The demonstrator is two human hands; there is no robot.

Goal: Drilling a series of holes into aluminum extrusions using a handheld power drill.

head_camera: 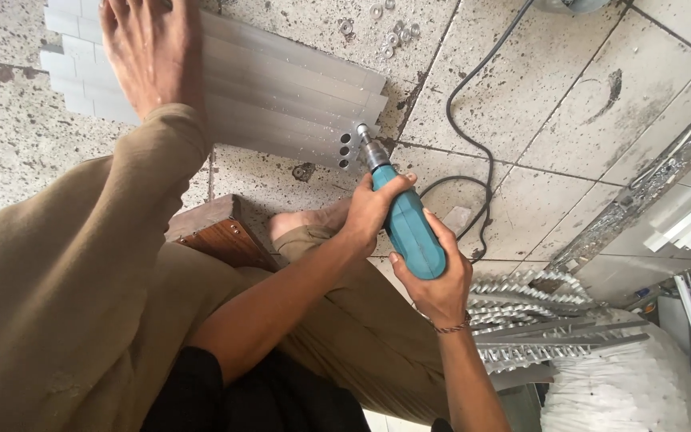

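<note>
Both hands wrap the teal drill (406, 228), left hand (369, 210) near the chuck, right hand (435, 280) behind, steadying its bit against the aluminium bars (281, 104) pinned by a bare foot (152, 52) on the tiled floor (537, 96).

Teal drill (408, 224), silver-grey aluminium bars (281, 104), black cord (473, 152), speckled off-white floor tiles (537, 96), khaki trousers (57, 304)
</note>
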